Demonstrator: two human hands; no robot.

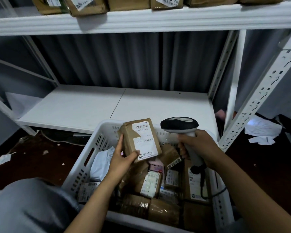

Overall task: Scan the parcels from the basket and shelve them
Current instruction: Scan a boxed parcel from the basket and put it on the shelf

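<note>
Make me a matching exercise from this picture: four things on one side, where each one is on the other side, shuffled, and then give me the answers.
Things
1. labelled brown parcel
2. scanner
3. pale plastic mailer
4. row of boxes

Places
A. lying in the white basket, at its left side
B. on the top shelf
C. held by the left hand, above the basket
D. held by the right hand

Pairs: 1-C, 2-D, 3-A, 4-B

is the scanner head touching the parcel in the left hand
Apart. The head view shows a strip of the white basket rim between the head of the barcode scanner and the right edge of the cardboard parcel that the left hand holds.
</note>
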